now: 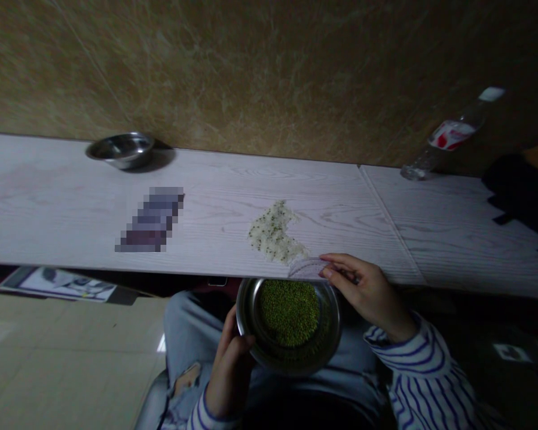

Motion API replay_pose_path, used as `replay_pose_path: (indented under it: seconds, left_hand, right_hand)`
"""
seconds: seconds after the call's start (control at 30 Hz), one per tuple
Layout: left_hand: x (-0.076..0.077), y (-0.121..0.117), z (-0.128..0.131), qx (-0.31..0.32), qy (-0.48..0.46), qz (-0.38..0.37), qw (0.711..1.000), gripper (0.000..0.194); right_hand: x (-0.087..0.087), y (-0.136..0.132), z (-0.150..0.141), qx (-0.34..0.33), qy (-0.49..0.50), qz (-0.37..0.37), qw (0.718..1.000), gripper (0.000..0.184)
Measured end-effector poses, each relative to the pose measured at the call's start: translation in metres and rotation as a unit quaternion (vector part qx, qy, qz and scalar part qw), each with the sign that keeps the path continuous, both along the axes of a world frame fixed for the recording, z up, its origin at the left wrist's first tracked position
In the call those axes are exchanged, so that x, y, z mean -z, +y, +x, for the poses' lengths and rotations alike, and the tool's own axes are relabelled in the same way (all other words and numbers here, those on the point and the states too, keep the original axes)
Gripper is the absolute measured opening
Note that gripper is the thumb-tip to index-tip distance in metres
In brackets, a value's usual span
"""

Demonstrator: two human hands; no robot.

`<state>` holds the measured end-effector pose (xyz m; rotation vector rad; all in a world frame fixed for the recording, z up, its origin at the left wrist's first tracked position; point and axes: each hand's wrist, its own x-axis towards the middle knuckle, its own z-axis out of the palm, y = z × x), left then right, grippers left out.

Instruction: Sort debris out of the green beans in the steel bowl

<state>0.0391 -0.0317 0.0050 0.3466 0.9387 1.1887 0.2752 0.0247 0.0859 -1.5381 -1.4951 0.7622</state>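
"What takes up most space?"

"A long whitewashed wood-grain counter (206,227). Below its edge, at six o'clock, a shiny round bowl (289,363) of green beans (289,313) sits over the lap."

"Anything else large?"

"A clear plastic bottle (452,134) at two o'clock, and a second steel bowl (121,161), shallow with a flared rim, at ten."

"And the hands?"

"The left hand (233,364) grips the bean bowl's left side, thumb over the rim. The right hand (372,292), at four o'clock, has its fingers pinched on something flat."

"How far along is it?"

"Partway, I'd judge: the beans cover the bowl's floor, but a lopsided heap (273,233) of tiny pale grains (rice, by the look of it) lies mid-view on the counter, dotted with green, so some sorting seems left."

"And the flat thing?"

"A thin lilac piece (307,267), curved and ridged, at the counter's edge between heap and bowl; its material I can't tell."
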Motion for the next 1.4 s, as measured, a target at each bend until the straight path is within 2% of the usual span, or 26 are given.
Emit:
replay_pose_path:
  seconds: [0.07,0.17,0.23,0.33,0.43,0.7,0.9,1.07,1.4]
  left_hand:
    - [-0.001,0.000,0.000,-0.004,0.004,0.005,1.000,0.055]
    - [0.001,0.001,-0.001,-0.011,0.005,0.004,1.000,0.062]
    - [0.002,0.000,-0.002,0.003,0.014,-0.009,1.000,0.064]
    - [0.001,-0.001,-0.003,-0.011,0.022,-0.012,1.000,0.061]
    - [0.001,-0.001,-0.004,-0.011,0.019,-0.008,1.000,0.062]
    - [0.012,0.002,-0.004,-0.020,0.014,-0.019,1.000,0.055]
    - [0.021,0.005,-0.007,-0.015,0.010,-0.034,0.999,0.062]
    - [0.011,0.001,-0.004,-0.018,-0.003,-0.025,1.000,0.063]
    - [0.005,0.001,-0.005,-0.011,0.003,0.002,1.000,0.064]
  right_hand:
    - [0.001,0.000,-0.002,0.009,0.005,0.006,1.000,0.025]
    - [0.005,0.003,-0.007,0.038,0.005,0.022,0.999,0.027]
    - [0.008,0.005,-0.012,0.032,-0.003,0.034,0.999,0.027]
    - [0.012,0.010,-0.015,0.017,-0.017,0.045,0.999,0.026]
    - [0.015,0.017,-0.010,0.039,-0.038,0.048,0.997,0.028]
    - [0.007,0.029,0.002,0.056,-0.038,0.059,0.996,0.029]
    - [0.008,0.048,0.006,0.097,-0.011,0.063,0.993,0.033]
    - [0.011,0.061,0.001,0.072,0.015,0.034,0.997,0.032]
    - [-0.006,0.050,-0.005,0.004,0.042,-0.021,0.999,0.031]
